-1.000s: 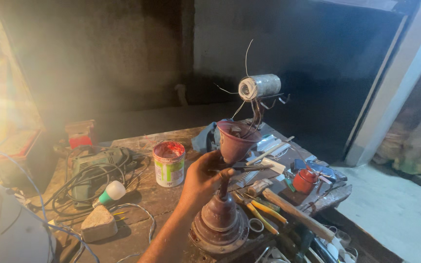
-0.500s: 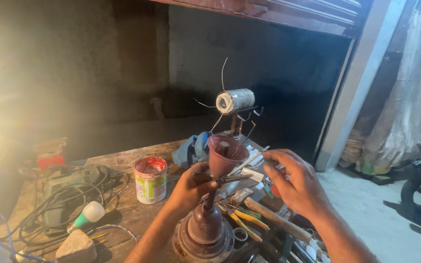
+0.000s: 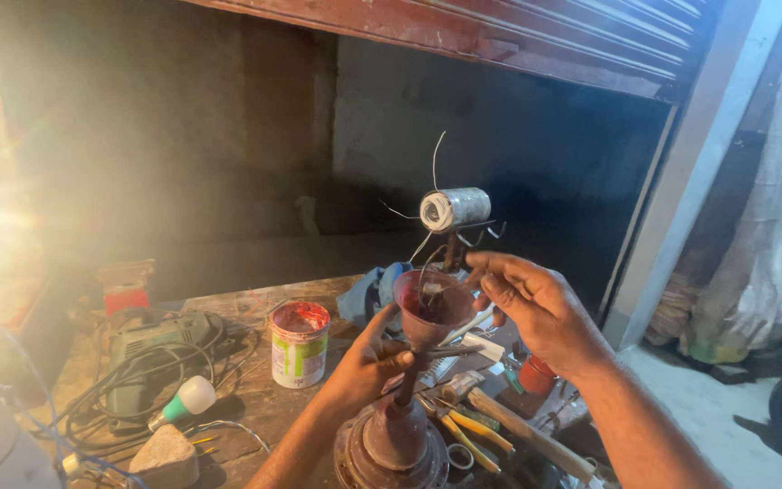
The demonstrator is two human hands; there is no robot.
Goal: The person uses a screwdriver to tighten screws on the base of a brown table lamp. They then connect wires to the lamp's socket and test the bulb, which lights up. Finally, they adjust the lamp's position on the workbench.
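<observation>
Since the earlier frames, my right hand [image 3: 536, 308] had come further in over the bench and risen to the rim of the funnel-shaped cup [image 3: 429, 306], while the view had tilted up to show more of the shutter overhead.

From the head view, the only one I had: my left hand [image 3: 362, 367] was closed around the thin stem just under the cup, thumb pressed against the stem and index finger raised along the cup's side. My right hand's thumb and forefinger were drawn nearly together at the far rim, seemingly pinching a fine wire, though I could not tell for certain. That wire appeared to lead from the spool of wire [image 3: 454, 208] mounted just behind the cup. The cup stood upright on its round motor-like base [image 3: 391, 448] at the near edge of the workbench [image 3: 255, 398].

I judged the work as only begun: the wire had reached the cup, and nothing looked fastened yet. A paint tin [image 3: 300, 342], a bulb [image 3: 187, 399], a power tool [image 3: 151, 340] and pliers [image 3: 463, 426] lay about untouched.
</observation>
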